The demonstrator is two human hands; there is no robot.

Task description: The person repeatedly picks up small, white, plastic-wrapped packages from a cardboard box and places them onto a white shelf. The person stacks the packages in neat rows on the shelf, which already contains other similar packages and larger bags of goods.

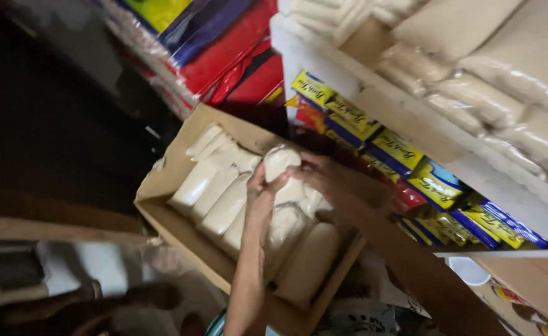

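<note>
At the bottom centre of the frame, the left hand (263, 198) rose from a bare forearm and its grip was closed on the near side of a pale packet (281, 160), fingers curled against the plastic. The right hand (319, 176), coming in from the lower right, closed its grip on the far side of the same packet, so the packet sat pinched between the two hands, just above the middle of the cardboard box (162, 180).

The packet was small, rounded and cream-white, a clear bag filled with something pale and grainy, its top bulging above the fingers.

Below the hands, the open box held about eight or nine like packets (215, 193) lying side by side in rows; the exact count was blurred.

Beyond, across the right of the frame, a white shelf (411, 134) ran diagonally. Under it stood a row of roughly ten yellow-and-blue packs (398, 152). On top lay several larger pale bags (492, 99). In the upper left, red and blue wrapped goods (224, 50) were stacked.
</note>
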